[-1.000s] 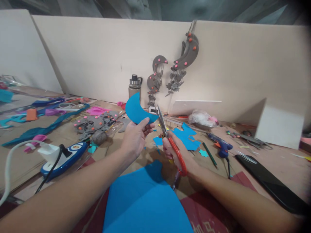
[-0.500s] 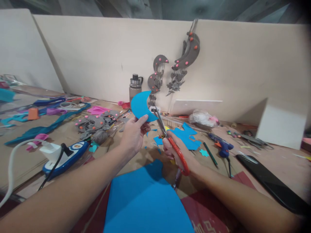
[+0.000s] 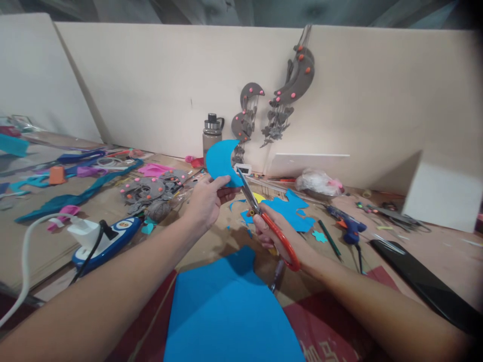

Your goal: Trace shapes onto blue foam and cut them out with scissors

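Observation:
A blue felt crescent point(image 3: 219, 160) is pinched between thumb and fingers of my left hand point(image 3: 206, 203), held up above the table. My right hand point(image 3: 273, 226) grips a pair of scissors point(image 3: 281, 236) with orange-red handles. The scissor blades point up and away, their tips by the crescent's lower right end; whether they touch it I cannot tell. Below both hands lies a large blue felt sheet point(image 3: 226, 306) with a curved right edge. Blue felt offcuts point(image 3: 290, 208) are spread behind my right hand, near a small light-blue flower cutout point(image 3: 319, 236).
Grey crescent mobiles point(image 3: 302, 80) hang on the pale board behind, near a bottle point(image 3: 212, 133). On the left are a blue power strip point(image 3: 109, 244) and a grey felt pile point(image 3: 145, 191). A glue gun point(image 3: 349, 229), green pencil point(image 3: 329, 239) and black phone-like slab point(image 3: 418, 281) lie right.
The view has shifted slightly, so most things sit a little further right. My left fingers lie straighter under the crescent, and the scissor blades look more closed.

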`<control>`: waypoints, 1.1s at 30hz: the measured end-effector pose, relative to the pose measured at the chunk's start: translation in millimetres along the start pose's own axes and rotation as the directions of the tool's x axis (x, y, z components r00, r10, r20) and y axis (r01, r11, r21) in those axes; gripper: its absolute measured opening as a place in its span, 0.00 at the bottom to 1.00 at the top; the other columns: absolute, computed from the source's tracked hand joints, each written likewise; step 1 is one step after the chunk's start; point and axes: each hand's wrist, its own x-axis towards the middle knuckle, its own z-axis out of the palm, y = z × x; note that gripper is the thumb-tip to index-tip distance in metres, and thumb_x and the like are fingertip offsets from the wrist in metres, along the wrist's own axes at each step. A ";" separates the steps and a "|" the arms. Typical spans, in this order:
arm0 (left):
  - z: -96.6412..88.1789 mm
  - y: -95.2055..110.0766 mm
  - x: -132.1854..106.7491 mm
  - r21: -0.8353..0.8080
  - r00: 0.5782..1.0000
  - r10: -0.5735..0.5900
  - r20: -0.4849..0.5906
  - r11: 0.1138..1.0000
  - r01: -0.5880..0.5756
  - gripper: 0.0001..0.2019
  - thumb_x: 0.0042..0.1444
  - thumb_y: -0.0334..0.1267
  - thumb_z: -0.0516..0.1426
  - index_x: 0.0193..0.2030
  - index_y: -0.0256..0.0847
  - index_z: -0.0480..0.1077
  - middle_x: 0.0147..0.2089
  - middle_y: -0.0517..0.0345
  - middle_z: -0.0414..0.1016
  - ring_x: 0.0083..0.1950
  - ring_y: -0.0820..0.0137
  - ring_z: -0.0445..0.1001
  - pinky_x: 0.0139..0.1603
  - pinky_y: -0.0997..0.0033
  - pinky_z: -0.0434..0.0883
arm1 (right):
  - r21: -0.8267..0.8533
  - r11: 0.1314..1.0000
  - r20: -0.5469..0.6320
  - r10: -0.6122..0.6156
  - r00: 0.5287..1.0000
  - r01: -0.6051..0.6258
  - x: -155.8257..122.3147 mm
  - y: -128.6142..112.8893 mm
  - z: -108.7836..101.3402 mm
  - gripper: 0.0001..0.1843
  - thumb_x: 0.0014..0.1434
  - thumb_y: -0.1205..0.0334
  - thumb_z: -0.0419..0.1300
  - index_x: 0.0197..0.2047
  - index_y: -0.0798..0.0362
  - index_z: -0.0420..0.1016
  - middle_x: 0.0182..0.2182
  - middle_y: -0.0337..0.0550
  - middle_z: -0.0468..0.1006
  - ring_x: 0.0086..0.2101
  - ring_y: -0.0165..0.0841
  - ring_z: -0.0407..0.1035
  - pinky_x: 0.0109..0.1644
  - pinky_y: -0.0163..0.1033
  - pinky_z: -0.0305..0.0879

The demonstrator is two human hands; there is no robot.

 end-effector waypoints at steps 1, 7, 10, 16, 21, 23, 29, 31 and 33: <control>-0.2 0.6 0.6 0.001 1.000 0.001 0.004 1.000 -0.001 0.13 0.41 0.35 0.68 0.33 0.37 0.71 0.28 0.60 0.80 0.27 0.70 0.79 0.32 0.73 0.73 | 0.000 1.000 0.008 0.001 1.000 -0.001 0.0 0.4 -0.3 0.19 0.62 0.45 0.64 0.41 0.47 0.61 0.24 0.28 0.55 0.20 0.22 0.48 0.21 0.28 0.48; 0.5 5.7 1.4 0.015 1.000 0.002 0.019 1.000 -0.002 0.14 0.39 0.35 0.69 0.32 0.37 0.71 0.28 0.59 0.80 0.26 0.70 0.79 0.33 0.71 0.74 | 0.003 1.000 0.027 0.013 1.000 -0.013 1.0 1.6 -2.0 0.22 0.62 0.38 0.61 0.41 0.47 0.61 0.25 0.29 0.53 0.21 0.23 0.47 0.21 0.29 0.45; 0.7 7.2 2.0 0.035 1.000 0.003 0.022 0.999 -0.004 0.14 0.38 0.35 0.69 0.32 0.37 0.72 0.28 0.58 0.81 0.26 0.69 0.79 0.32 0.71 0.74 | -0.013 1.000 0.028 0.015 1.000 -0.014 0.7 -1.0 -1.8 0.23 0.61 0.37 0.61 0.40 0.47 0.62 0.25 0.30 0.54 0.21 0.23 0.47 0.21 0.29 0.45; -0.8 9.3 3.6 0.085 0.999 0.010 0.036 0.996 -0.013 0.13 0.40 0.36 0.68 0.32 0.37 0.71 0.28 0.57 0.81 0.26 0.69 0.79 0.31 0.71 0.74 | -0.028 0.999 0.044 0.018 0.999 -0.017 -1.6 -6.3 -0.7 0.27 0.59 0.32 0.61 0.39 0.48 0.61 0.25 0.30 0.54 0.21 0.23 0.48 0.22 0.29 0.45; -0.5 11.1 1.9 0.137 0.999 0.026 0.024 0.990 -0.029 0.13 0.40 0.37 0.68 0.32 0.37 0.72 0.28 0.55 0.81 0.25 0.69 0.78 0.30 0.72 0.73 | -0.004 0.998 0.033 0.056 0.998 -0.056 -2.0 -8.6 0.2 0.29 0.57 0.31 0.62 0.40 0.48 0.61 0.25 0.29 0.54 0.21 0.22 0.48 0.22 0.28 0.44; 0.1 11.2 1.3 0.148 0.999 0.035 0.026 0.988 -0.039 0.13 0.41 0.37 0.68 0.32 0.36 0.72 0.28 0.55 0.81 0.25 0.70 0.78 0.30 0.73 0.72 | 0.023 0.997 0.038 0.073 0.997 -0.074 -2.1 -10.0 0.9 0.29 0.55 0.31 0.63 0.40 0.47 0.61 0.24 0.29 0.54 0.20 0.22 0.47 0.22 0.28 0.44; 0.6 11.4 1.4 0.153 0.999 0.037 0.027 0.987 -0.041 0.13 0.40 0.36 0.68 0.31 0.37 0.71 0.27 0.55 0.80 0.25 0.69 0.78 0.29 0.73 0.72 | 0.023 0.997 0.034 0.074 0.997 -0.075 -2.7 -13.2 2.3 0.31 0.53 0.30 0.64 0.38 0.48 0.61 0.24 0.29 0.54 0.20 0.22 0.47 0.22 0.29 0.42; 0.4 12.1 1.9 0.150 0.999 0.030 0.021 0.988 -0.033 0.13 0.40 0.36 0.68 0.31 0.37 0.71 0.27 0.55 0.79 0.25 0.69 0.78 0.30 0.72 0.72 | 0.028 0.995 0.038 0.091 0.995 -0.092 -3.0 -14.3 2.9 0.31 0.53 0.29 0.64 0.38 0.48 0.61 0.24 0.29 0.54 0.20 0.22 0.47 0.22 0.29 0.42; 0.1 12.7 2.5 0.142 1.000 0.024 0.020 0.990 -0.026 0.12 0.40 0.35 0.68 0.31 0.37 0.71 0.26 0.55 0.79 0.25 0.69 0.78 0.30 0.72 0.72 | 0.025 0.993 0.034 0.111 0.993 -0.111 -3.4 -16.1 3.9 0.32 0.52 0.28 0.64 0.38 0.48 0.60 0.23 0.28 0.54 0.20 0.22 0.47 0.22 0.29 0.42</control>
